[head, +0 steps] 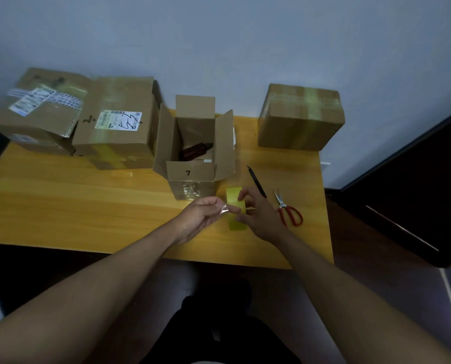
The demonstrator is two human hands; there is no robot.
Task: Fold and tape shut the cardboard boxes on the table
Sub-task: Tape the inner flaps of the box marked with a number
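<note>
The roll of yellow tape [236, 208] is up off the yellow tabletop [88, 206], held between both hands just in front of the open box [194, 151] marked 7. That box stands mid-table with all four flaps up and something dark inside that I can't make out. The right hand [258, 215] curls round the roll, fingers over its top and thumb beneath, hiding most of the roll's right side. The left hand [200, 215] pinches the clear loose end of tape [225, 208] between thumb and fingertips, the other fingers folded in. Right of the hands lie a black pen-like tool [257, 181], too thin to identify, and red-handled scissors [287, 208]. Two labelled boxes [114, 122] sit at the back left, their print unreadable, and a taped box [300, 118] at the back right.
</note>
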